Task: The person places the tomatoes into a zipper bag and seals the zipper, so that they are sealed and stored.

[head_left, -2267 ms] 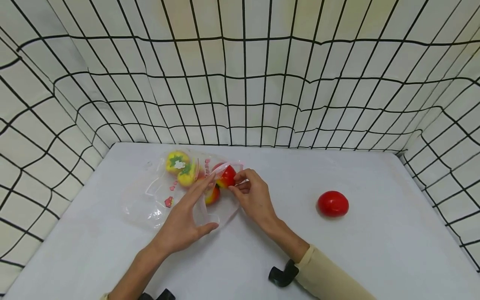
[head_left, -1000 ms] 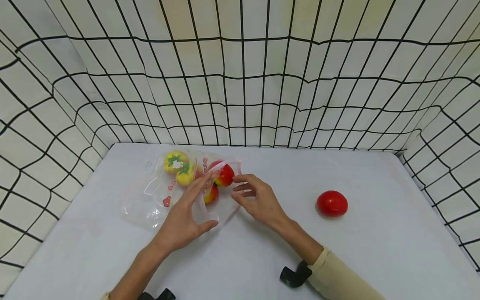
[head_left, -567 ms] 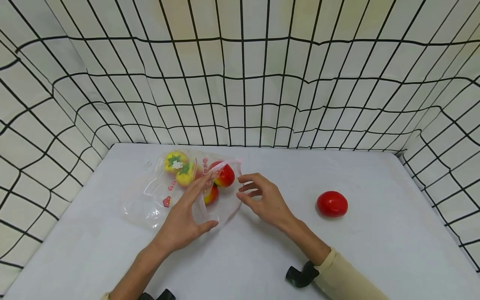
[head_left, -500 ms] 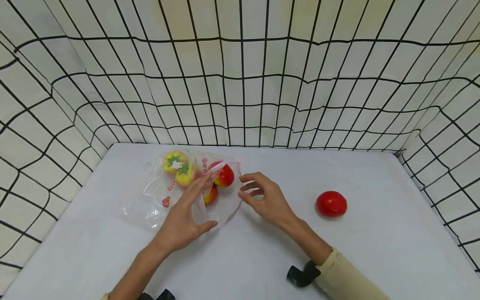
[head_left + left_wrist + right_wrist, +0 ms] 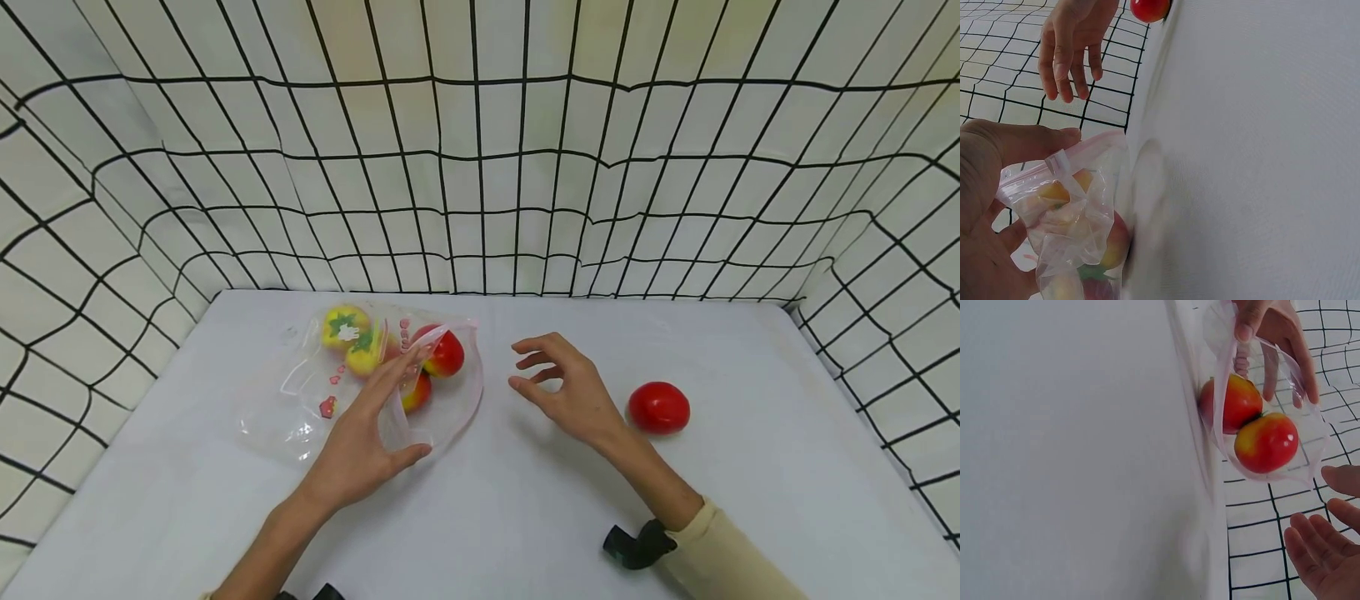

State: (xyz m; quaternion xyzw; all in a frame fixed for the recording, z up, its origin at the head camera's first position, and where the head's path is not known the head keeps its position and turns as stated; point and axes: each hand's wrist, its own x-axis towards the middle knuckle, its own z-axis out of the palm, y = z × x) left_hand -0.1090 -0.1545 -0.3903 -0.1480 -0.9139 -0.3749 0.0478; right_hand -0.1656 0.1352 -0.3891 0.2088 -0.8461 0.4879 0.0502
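Observation:
A clear zip bag (image 5: 273, 408) with pink prints and a pink rim lies on the table's left half. Inside are several round red-and-yellow fruits (image 5: 446, 356), some with green leafy tops. My left hand (image 5: 358, 457) touches the bag at its mouth, fingers straight and thumb spread wide. In the right wrist view the mouth gapes, showing fruits (image 5: 1266, 444) within. My right hand (image 5: 566, 390) hovers between bag and a lone red tomato-like fruit (image 5: 659, 407), its fingers loosely bent around nothing.
The white table (image 5: 750, 483) is walled at the back and sides by black netting (image 5: 517, 208) over white panels. Black wrist mounts (image 5: 637, 546) stick out from the forearms close over the tabletop.
My right hand has let go of the bag's rim and moved right, away from it and nearer the lone red fruit. My left hand stays at the bag's mouth.

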